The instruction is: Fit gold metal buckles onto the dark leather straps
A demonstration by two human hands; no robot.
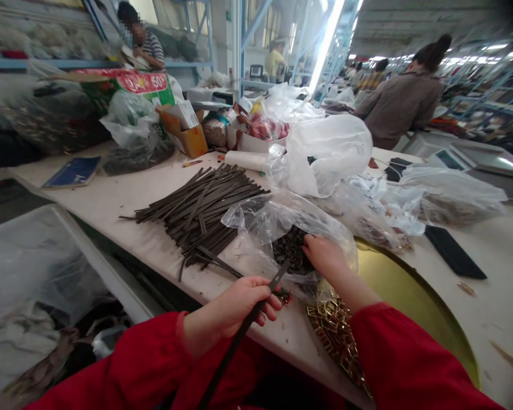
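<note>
My left hand [250,296] is closed around a long dark strap [235,347], whose tip points up and away past the thumb while the tail hangs toward my lap. A small red bit [288,297] shows beside its fingers. My right hand [324,256] reaches into an open clear plastic bag [256,219] of small dark loops [291,247]. Its fingers are curled together at the loops, and what they grip is hidden. Left of the bag lies a pile of dark straps [200,208]. Gold metal buckles [331,330] sit in a round gold tray [410,302] under my right forearm.
A blue book [72,172], a stuffed plastic bag [139,151] and an orange box [183,131] stand at the back left. White plastic bags [325,148] cover the table's far side. A black flat piece [455,251] lies right. Co-workers [404,97] are beyond the table.
</note>
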